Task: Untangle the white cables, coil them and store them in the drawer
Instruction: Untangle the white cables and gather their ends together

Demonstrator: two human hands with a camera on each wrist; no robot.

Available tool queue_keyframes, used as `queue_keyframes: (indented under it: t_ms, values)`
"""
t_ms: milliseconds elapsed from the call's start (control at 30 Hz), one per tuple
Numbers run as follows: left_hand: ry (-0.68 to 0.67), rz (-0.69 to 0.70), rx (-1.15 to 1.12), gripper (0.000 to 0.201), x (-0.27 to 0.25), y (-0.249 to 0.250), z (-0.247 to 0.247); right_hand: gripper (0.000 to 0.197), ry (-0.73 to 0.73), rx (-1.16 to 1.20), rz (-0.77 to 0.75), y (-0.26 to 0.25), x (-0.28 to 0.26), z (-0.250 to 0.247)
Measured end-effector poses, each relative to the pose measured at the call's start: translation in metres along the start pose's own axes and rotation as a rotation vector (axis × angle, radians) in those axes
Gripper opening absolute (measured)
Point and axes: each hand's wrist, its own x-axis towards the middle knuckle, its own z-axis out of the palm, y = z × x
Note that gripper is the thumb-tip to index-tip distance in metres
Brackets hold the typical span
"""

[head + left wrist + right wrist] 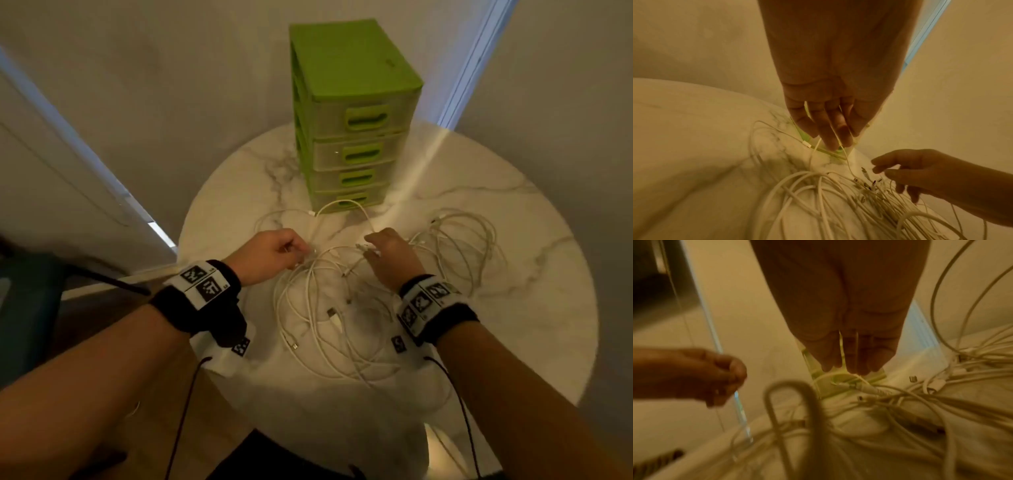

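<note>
A tangle of white cables (329,291) lies in the middle of the round marble table (534,318), with a looser bundle (462,246) to its right. My left hand (301,251) pinches one thin white cable (846,159) between thumb and fingers just above the tangle. My right hand (371,248) hovers over the connector ends (869,181) with its fingers spread and straight, holding nothing. In the right wrist view the right fingers (859,363) point down at a plug (873,390). The green drawer unit (356,113) stands behind, all its drawers pushed in.
The drawer unit sits at the table's far edge, close to the wall. A white door or cabinet panel (68,164) stands at the left, beside the table. Bare marble shows at the right and front right of the table.
</note>
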Motion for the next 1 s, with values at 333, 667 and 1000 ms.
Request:
queue_keyframes:
  t_ms: [333,667,1000]
  values:
    - [0.143,0.023,0.054,0.027,0.049,0.024,0.027,0.023,-0.025,-0.069,-0.125,0.013,0.047,-0.004]
    - [0.392,0.091,0.099,0.013,0.069,0.049,0.033,0.018,-0.095,0.498,-0.163,0.000,0.037,-0.024]
    - [0.693,0.023,0.006,0.021,0.037,0.024,-0.028,0.026,-0.172,0.417,-0.007,-0.002,0.012,-0.028]
